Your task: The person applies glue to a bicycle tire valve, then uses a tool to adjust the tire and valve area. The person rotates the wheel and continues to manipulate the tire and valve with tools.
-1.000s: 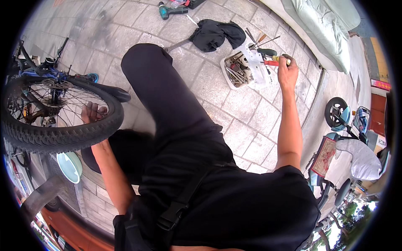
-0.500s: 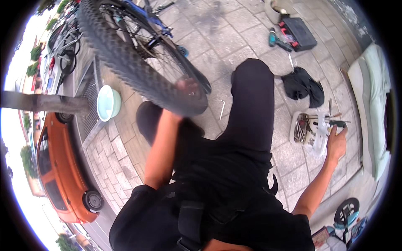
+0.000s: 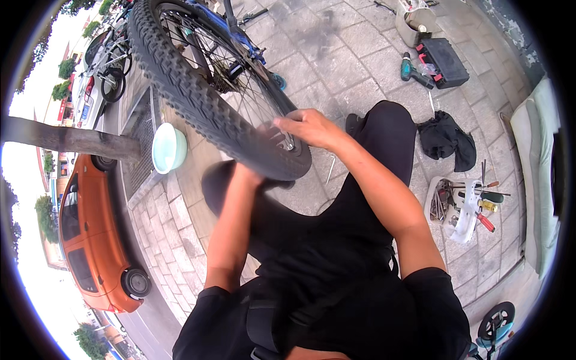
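Note:
A bicycle wheel with a knobby black tire point(image 3: 207, 99) stands tilted in front of me. My left hand point(image 3: 270, 134) reaches around the tire's near end; its blurred fingers show inside the rim, curled over it. From the right, my right hand point(image 3: 309, 127) comes to the same stretch of rim, thumb and fingers drawn together beside the spokes. Whatever is between those fingertips is hidden. A small shiny metal piece point(image 3: 290, 143) shows just below them, but its kind is unclear. The blue bicycle frame point(image 3: 237, 33) extends beyond the wheel.
An L-shaped hex key point(image 3: 330, 169) lies on the paving near my right knee. At right are a white tool tray point(image 3: 431, 201), a red-handled screwdriver point(image 3: 486, 222), black cloth point(image 3: 447, 141), a cordless drill point(image 3: 414, 72) and a dark case point(image 3: 447, 63). A pale basin point(image 3: 169, 149) stands left.
My right hand has left the tool tray and come across to the wheel's rim, beside my left hand. The left hand stays at the tire.

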A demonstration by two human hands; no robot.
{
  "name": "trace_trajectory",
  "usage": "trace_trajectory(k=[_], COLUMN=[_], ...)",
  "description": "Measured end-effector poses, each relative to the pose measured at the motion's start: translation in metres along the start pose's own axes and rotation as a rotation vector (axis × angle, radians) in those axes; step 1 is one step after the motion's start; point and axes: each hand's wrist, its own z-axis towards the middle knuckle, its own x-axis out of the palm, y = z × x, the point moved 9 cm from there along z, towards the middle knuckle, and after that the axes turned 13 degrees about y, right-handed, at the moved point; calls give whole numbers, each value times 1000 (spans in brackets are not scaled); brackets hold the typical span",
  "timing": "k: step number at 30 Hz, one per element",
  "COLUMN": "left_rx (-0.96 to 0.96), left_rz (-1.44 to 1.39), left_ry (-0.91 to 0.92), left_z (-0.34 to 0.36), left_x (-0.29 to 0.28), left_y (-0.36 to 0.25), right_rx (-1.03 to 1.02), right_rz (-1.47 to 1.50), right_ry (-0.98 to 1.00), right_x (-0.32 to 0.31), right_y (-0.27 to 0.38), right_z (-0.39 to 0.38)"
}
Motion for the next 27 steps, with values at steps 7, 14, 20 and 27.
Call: trace_trajectory(k=[7, 14, 20, 27], left_rx=[-61, -115, -33, 77], left_rz=[-36, 209, 389, 265], left_ry=[-196, -294, -292, -219], left_z=[-3, 11, 21, 18], left_x=[1, -31, -38, -25], left_y=[-2, 8, -2, -6], right_rx=[-41, -47, -47, -122], right_rz=[388, 336, 298, 180], right_ry=[-69, 160, 137, -9], right_x=[31, 34, 32, 21], right_y=[-72, -70, -62, -47], right_z=[52, 55, 47, 38])
